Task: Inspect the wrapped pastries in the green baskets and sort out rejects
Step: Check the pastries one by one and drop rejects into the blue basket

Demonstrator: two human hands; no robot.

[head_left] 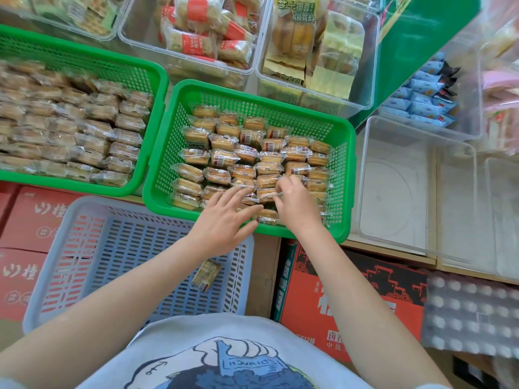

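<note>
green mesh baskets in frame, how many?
2. One green plastic mesh basket sits at the left, full of wrapped pastries. The other green plastic mesh basket sits centre, under the left hand and right hand. More may lie outside the frame.

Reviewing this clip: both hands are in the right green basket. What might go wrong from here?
1. The right hand pinches among tightly packed clear-wrapped pastries; neighbours could shift, so some may be skipped or rechecked.
2. The right green plastic basket overhangs its support, above the grey-blue slotted crate; pressing from the left hand might tip it.
3. The single wrapped pastry in that crate lies on wide slots and could snag.
</note>
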